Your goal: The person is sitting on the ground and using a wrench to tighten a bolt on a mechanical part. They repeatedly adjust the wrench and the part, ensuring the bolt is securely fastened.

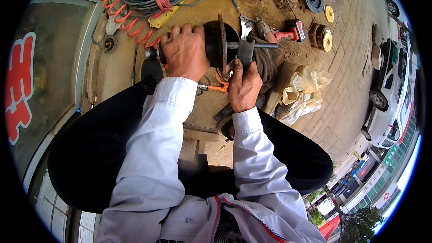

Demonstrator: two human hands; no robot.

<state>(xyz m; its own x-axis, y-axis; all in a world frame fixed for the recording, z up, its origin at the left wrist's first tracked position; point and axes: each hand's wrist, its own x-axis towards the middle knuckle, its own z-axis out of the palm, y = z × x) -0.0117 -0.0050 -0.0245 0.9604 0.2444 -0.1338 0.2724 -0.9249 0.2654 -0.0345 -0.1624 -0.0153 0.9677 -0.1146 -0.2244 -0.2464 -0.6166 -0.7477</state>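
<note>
In front of me is a dark round metal housing with a wide flange point(221, 45), lying on its side. My left hand point(185, 53) is wrapped over its left end, where a dark knob sticks out past the wrist. A dark steel shaft point(266, 45) juts from the flanged side toward the right. My right hand point(245, 85) pinches a flat dark metal block point(245, 53) between thumb and fingers, up against the shaft. Whether the block grips the shaft or only touches it, I cannot tell. Below the housing, between my hands, lies an orange-handled tool point(218, 88).
Beyond my hands lie a red cordless power tool point(288, 32), a brass-coloured round part point(320, 37) and a coil of dark hose point(157, 0). A red spiral air hose point(118, 14) runs at left beside a glass door point(49, 63). Crumpled plastic bags point(302, 92) sit at right.
</note>
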